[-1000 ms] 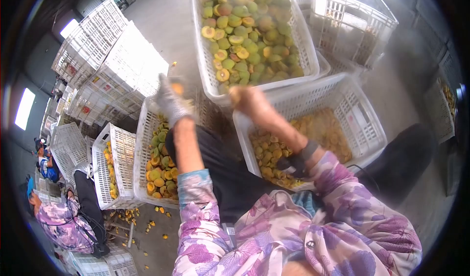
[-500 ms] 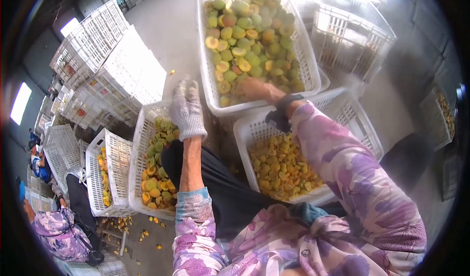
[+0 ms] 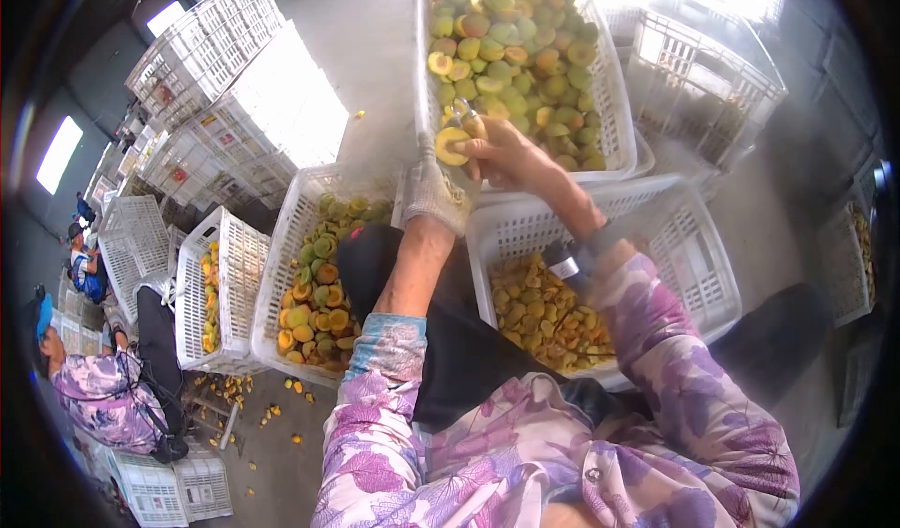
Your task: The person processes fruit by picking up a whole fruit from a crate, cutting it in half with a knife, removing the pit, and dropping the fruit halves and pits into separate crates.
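Note:
My left hand (image 3: 439, 191), in a pale, soiled knit glove, is closed on a halved peach (image 3: 451, 146) with its yellow cut face up. Bare, my right hand (image 3: 514, 158) grips a small pitting tool (image 3: 475, 127) with a wooden-looking handle and a looped metal end. Its thumb lies against the peach half's edge. Both hands meet over the near left corner of a white crate (image 3: 614, 106) heaped with green-yellow peach halves (image 3: 516, 55). Below my right forearm, another crate (image 3: 698, 275) holds yellow peach pieces (image 3: 534, 312).
Left of my knee stands a crate (image 3: 272, 294) of peach halves, beside a smaller basket (image 3: 246, 289). Stacked white crates (image 3: 211, 50) rise at the far left, more (image 3: 703, 78) at the right. Fruit scraps (image 3: 272, 411) litter the floor. A person (image 3: 108, 387) sits at the left.
My left hand has moved right and closed on a peach half. My right hand has come up from the fruit to meet it, the tool now visible. The whole view has shifted slightly.

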The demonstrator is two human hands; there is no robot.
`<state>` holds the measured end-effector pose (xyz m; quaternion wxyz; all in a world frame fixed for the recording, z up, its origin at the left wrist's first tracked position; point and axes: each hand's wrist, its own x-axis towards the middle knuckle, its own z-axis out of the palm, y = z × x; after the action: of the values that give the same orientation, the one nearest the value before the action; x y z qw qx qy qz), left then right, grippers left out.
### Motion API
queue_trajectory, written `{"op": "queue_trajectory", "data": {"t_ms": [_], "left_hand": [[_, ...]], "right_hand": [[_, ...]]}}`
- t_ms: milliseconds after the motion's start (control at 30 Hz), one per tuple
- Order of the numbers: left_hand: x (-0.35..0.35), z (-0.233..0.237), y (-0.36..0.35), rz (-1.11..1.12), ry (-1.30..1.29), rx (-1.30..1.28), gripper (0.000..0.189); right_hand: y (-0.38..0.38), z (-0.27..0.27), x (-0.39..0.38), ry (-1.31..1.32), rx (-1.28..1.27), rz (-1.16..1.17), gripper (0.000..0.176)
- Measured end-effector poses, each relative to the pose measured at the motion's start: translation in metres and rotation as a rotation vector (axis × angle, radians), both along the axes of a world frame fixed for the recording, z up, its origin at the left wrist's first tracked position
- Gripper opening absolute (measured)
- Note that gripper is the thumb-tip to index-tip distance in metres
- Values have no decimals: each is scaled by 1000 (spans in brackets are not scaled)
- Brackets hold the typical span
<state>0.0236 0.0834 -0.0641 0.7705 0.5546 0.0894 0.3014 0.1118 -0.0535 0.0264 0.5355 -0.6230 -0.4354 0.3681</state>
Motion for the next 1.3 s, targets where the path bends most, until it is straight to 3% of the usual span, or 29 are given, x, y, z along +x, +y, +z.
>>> {"op": "queue_trajectory", "data": {"t_ms": [33,100,167,200,233,300,333,367,433,567,633,933,1133,1300], "left_hand": [[-4,5,-3,5,3,1,40],[-10,20,-11,200,194,388,37],[-16,36,-18,389,384,776,34],[-17,38,-20,481,480,966,32],[-12,23,-8,476,484,962,32],[-1,-11,21,118,-168,16,33],[-10,17,-6,251,96,376,37],[-18,30,-18,250,99,375,37],[-27,41,-30,141,-49,-168,44],[-20,44,-31,103,-20,-312,47],[-23,61,-45,201,-13,-485,46],[-20,58,-52,218,-17,-345,46],[-22,57,-50,268,117,-338,46],[-27,63,-53,279,81,-356,48]], "right_hand": [[10,-13,-2,3,1,5,28],[32,-48,-1,-607,365,-568,27],[17,-40,-16,-562,350,-652,25],[11,-43,-20,-662,306,-688,21],[7,-47,-23,-762,257,-722,18],[9,-57,-34,-774,96,-745,14],[8,-59,-40,-796,91,-728,15],[7,-60,-45,-817,90,-710,15],[8,-63,-52,-818,169,-692,19],[10,-67,-56,-838,207,-631,21],[11,-69,-57,-833,222,-642,20],[10,-68,-66,-675,206,-611,17],[6,-71,-60,-754,217,-531,18],[-6,-58,-59,-805,255,-421,18]]}}
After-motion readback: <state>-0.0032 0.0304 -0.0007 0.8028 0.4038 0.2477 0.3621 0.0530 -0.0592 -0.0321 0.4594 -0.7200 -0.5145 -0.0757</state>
